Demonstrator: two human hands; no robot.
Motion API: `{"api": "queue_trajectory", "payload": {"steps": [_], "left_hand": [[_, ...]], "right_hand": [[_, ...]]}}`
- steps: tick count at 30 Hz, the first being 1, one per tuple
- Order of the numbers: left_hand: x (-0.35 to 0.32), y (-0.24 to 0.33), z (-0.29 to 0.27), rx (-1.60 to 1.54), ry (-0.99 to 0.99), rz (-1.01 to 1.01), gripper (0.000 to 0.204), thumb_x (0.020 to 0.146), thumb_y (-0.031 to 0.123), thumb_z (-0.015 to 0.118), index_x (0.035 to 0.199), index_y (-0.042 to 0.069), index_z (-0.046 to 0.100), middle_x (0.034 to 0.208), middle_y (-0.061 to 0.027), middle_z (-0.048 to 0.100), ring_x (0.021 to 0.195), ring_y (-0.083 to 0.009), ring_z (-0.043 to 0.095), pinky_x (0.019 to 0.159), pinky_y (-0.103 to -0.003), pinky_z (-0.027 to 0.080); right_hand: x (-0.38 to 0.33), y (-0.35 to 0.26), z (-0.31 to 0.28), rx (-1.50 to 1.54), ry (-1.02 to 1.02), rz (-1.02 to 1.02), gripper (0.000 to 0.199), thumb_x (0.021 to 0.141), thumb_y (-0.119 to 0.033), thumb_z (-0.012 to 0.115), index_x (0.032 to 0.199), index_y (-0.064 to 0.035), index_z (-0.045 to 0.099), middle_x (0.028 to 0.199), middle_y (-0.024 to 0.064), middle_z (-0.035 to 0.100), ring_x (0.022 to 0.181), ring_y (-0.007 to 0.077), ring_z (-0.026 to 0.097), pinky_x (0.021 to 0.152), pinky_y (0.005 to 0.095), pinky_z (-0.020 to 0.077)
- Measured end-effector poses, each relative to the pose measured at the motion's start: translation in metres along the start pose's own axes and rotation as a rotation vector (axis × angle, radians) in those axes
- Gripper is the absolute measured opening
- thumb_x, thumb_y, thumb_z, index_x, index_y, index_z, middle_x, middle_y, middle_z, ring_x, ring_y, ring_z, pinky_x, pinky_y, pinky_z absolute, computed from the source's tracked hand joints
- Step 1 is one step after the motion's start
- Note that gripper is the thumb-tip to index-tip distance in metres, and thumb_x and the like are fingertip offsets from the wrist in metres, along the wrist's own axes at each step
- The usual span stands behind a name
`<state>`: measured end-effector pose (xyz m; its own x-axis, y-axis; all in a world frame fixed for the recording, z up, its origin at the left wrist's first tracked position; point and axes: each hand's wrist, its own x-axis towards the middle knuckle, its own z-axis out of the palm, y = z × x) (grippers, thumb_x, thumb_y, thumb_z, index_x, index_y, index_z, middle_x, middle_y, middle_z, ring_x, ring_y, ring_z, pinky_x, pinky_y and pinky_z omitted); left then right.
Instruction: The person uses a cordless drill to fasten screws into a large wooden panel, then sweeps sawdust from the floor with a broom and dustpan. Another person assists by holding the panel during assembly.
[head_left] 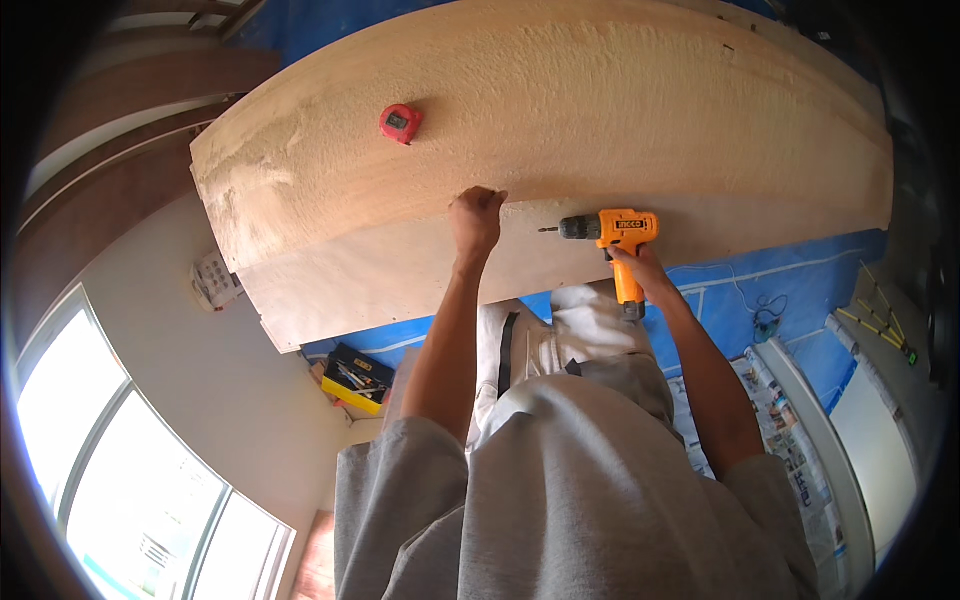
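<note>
Light lettering on a dark label (631, 225) along the side of the orange drill (625, 240), just above the right hand (645, 273). More print on the newspaper-like sheets (775, 420) down and to the right of that grip, mostly too small to read.

Materials-wise: big tan wooden panel (600, 110) beyond both hands, bowed in outline, with a rough, rippled-looking surface. Paler, smoother-looking wooden strip (390, 285) along the near side. Chunky red tape measure (400, 123) with a dark face, lying on the tan wood up and left of the left hand (477, 222). Black and yellow toolbox (350, 397) well down and left of that same hand.

As for the drill: orange body, black chuck (578, 228), thin bit (549, 230) pointing left toward the other hand. Held by the handle (628, 285) in the right hand, above the pale strip. Left hand closed, fingertips pinched together; can't tell whether around something small.
</note>
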<state>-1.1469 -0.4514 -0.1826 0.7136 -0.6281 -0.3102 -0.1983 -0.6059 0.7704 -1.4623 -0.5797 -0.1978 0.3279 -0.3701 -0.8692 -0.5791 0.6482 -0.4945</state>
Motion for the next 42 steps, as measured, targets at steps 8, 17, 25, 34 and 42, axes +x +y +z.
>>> {"api": "queue_trajectory", "payload": {"steps": [8,17,25,34,42], "left_hand": [[-0.090,-0.136,-0.129,0.220,0.258,-0.500,0.035,0.081,0.033,0.080,0.079,-0.001,0.072,0.070,-0.0168,0.070,0.065,-0.0258,0.068,0.065,-0.040,0.053],[-0.056,-0.198,-0.259,0.198,0.379,-0.284,0.045,0.082,0.028,0.080,0.116,0.005,0.062,0.112,-0.0181,0.056,0.092,-0.0296,0.060,0.080,-0.041,0.051],[-0.015,-0.270,-0.381,0.177,0.403,-0.287,0.051,0.082,0.028,0.082,0.121,0.003,0.062,0.114,-0.0240,0.057,0.097,-0.0337,0.060,0.086,-0.044,0.050],[0.003,-0.377,-0.480,0.232,0.483,-0.375,0.060,0.084,0.039,0.079,0.129,0.005,0.058,0.115,-0.0262,0.058,0.104,-0.0389,0.059,0.093,-0.046,0.048],[0.079,-0.393,-0.528,0.460,0.417,-0.268,0.067,0.084,0.045,0.074,0.132,0.002,0.057,0.130,-0.0248,0.058,0.118,-0.0397,0.057,0.099,-0.044,0.046]], "right_hand": [[-0.023,0.008,0.055,-0.474,0.377,-0.196,0.054,0.068,-0.014,0.085,0.113,0.0006,0.059,0.104,0.0171,0.072,0.097,0.0300,0.070,0.085,0.0377,0.0543],[-0.033,-0.002,0.253,-0.581,0.212,-0.362,0.048,0.072,-0.009,0.077,0.114,0.0026,0.057,0.099,0.0189,0.070,0.093,0.0332,0.069,0.082,0.0389,0.0538],[-0.007,-0.025,0.378,-1.079,0.281,-0.558,0.049,0.072,-0.013,0.079,0.114,0.0009,0.058,0.113,0.0209,0.060,0.110,0.0393,0.058,0.092,0.0470,0.0495],[-0.027,-0.117,0.393,-1.312,0.183,-0.176,0.060,0.079,-0.027,0.079,0.128,-0.0007,0.056,0.129,0.0222,0.057,0.122,0.0409,0.054,0.103,0.0459,0.0456],[0.092,-0.261,0.429,-1.354,0.614,-0.646,0.082,0.081,-0.030,0.079,0.150,-0.0090,0.039,0.146,0.0257,0.043,0.131,0.0402,0.047,0.110,0.0459,0.0413]]}}
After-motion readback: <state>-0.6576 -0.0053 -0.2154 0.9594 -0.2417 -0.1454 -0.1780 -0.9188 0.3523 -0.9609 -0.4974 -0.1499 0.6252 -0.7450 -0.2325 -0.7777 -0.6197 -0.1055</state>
